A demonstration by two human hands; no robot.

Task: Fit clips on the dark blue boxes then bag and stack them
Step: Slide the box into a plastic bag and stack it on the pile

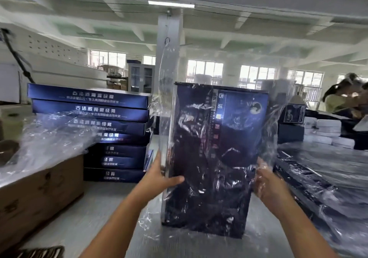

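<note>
Both hands grip the upright bagged box (pixel 215 158) by its side edges.

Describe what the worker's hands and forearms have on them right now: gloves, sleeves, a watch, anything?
Nothing worn shows. The left hand and right hand are bare, with no gloves, rings, watch or wristband visible. Both forearms are bare as far as the frame's bottom edge, with no sleeve in view. Motion blur hides finer detail such as nails.
</note>
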